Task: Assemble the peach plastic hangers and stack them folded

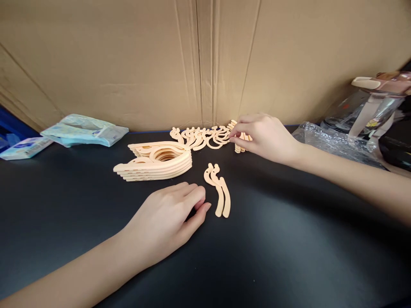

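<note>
Several cream curved pieces (220, 192) lie together on the black table, in front of the middle. My left hand (173, 214) rests just left of them, its fingers curled and the thumb and forefinger a little apart, with nothing visible between them. Behind that hand is a stack of cream hanger-shaped pieces (157, 164). My right hand (261, 134) is at the back, over the right end of a row of cream hooked pieces (195, 137). Its thumb and fingers bend toward small pieces (238, 149) partly hidden beneath; whether it grips one is unclear.
A cardboard wall (128, 64) stands behind the black table (272, 248). At the back left lie a light blue tissue pack (81, 130) and a smaller pack (25, 148). Clear plastic wrap (330, 139) and a transparent bottle (372, 111) are at the right.
</note>
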